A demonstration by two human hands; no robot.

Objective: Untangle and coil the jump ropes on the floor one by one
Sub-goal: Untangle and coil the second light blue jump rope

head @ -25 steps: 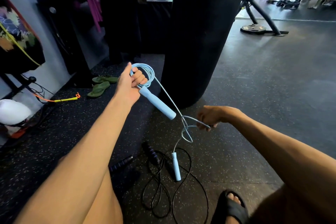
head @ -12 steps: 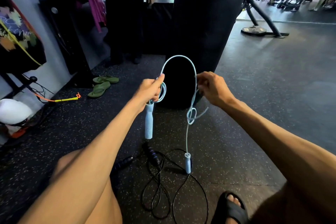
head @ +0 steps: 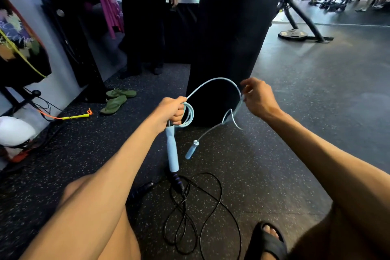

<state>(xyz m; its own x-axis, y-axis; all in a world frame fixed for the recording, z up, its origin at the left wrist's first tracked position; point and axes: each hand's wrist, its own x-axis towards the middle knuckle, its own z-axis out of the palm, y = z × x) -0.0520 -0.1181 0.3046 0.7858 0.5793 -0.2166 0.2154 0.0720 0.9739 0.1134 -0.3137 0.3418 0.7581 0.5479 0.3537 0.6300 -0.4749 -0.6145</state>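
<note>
The free handle [head: 192,150] is swinging up off the floor since a moment ago, hanging in the air now, and the arc of cord between our hands is spreading wider.

Our left grip [head: 171,112] is clamping round the top of the held handle [head: 172,152] of the light blue jump rope [head: 215,80], and it is bunching a few coils [head: 187,116] in the same fist. That handle is hanging straight down. Our right grip [head: 256,99] is pinching the cord at the far end of the arc, thumb and fingertips together on it. Below that pinch the cord is kinking into a small loop and running down to the free handle, which is tilting just beside the held one.

Down on the floor [head: 295,112] between our knees, the black jump rope [head: 190,207] is lying in loose, crossing loops, one of its handles directly under the held blue one. The punching bag [head: 232,27] is standing right behind the arc. Off to the left, green flip-flops [head: 118,99] and a yellow cord [head: 73,116] are lying well apart from our ropes.
</note>
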